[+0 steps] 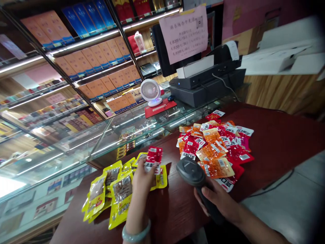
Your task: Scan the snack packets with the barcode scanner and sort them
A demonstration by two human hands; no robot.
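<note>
My left hand (143,176), with a pale bangle on its wrist, pinches a small red and white snack packet (154,156). It is held above a pile of yellow snack packets (121,188) with clear windows on the left. Wrapped round the handle of a black barcode scanner (191,171) is my right hand (218,196). The scanner's head points up and left, between the two piles. Just beyond it lies a heap of red and orange snack packets (213,149) with white labels.
The dark red-brown table (284,135) carries both piles. Behind it run a glass display counter (137,130), a small white fan (150,91) on a red mat, and a black cash register unit (193,91) with a monitor. Shelves of boxes (93,61) fill the back left.
</note>
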